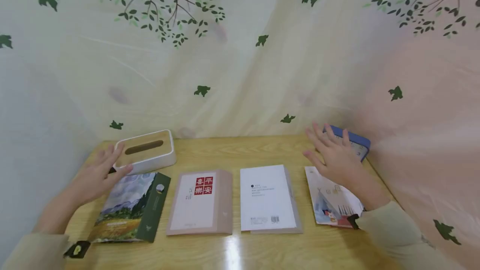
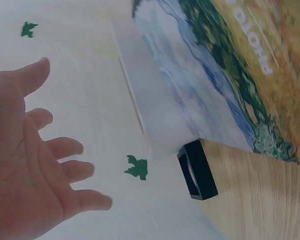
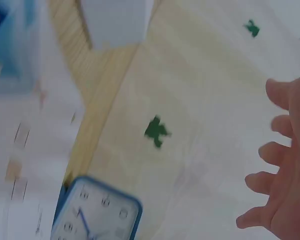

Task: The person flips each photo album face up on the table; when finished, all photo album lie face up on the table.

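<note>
My left hand (image 1: 98, 175) is held over the left side of the table, fingers spread and nothing in them. Below it lies a photo album (image 1: 125, 207) with a painted landscape cover and a green spine strip. Over on the right, my right hand (image 1: 333, 155) hangs palm down with spread fingers, holding nothing. It partly hides an illustrated booklet (image 1: 330, 203) and a blue-framed clock (image 1: 352, 138), whose dial shows in the right wrist view. Between the hands lie a pale pink book (image 1: 198, 203) with red characters and a white book (image 1: 266, 199) with a barcode.
Behind the album stands a white tissue box (image 1: 150, 153) with a slotted wooden lid. A small black block (image 2: 197, 170) lies beside the album. The wooden table (image 1: 232, 151) ends at a leaf-printed cloth (image 1: 240, 107) at the back and sides.
</note>
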